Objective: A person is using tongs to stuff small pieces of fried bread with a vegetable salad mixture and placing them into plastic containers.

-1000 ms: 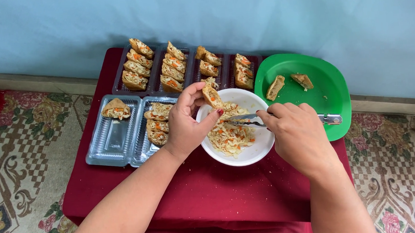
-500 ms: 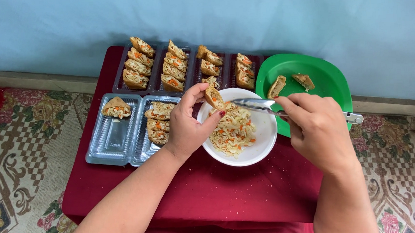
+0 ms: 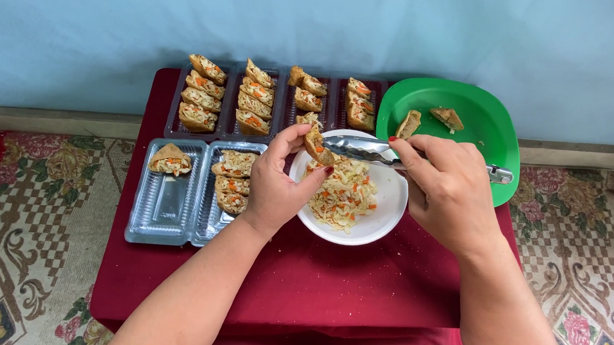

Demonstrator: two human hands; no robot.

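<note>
My left hand (image 3: 279, 185) pinches a fried pastry pocket (image 3: 317, 145) over the far rim of a white bowl (image 3: 386, 217) of shredded noodle and carrot filling (image 3: 340, 192). My right hand (image 3: 446, 185) grips metal tongs (image 3: 362, 150), whose tips point left and meet the open pocket. Both hands hover above the bowl on a table covered with a dark red cloth (image 3: 293, 287).
A clear plastic tray (image 3: 170, 202) at left holds several filled pockets. Two dark trays (image 3: 229, 113) behind hold several more. A green plate (image 3: 485, 122) at right carries two empty pockets. A patterned carpet (image 3: 33, 232) surrounds the table; a blue wall stands behind.
My right hand lifted the tongs from the filling in the bowl and brought their tips up to the pocket held in my left hand.
</note>
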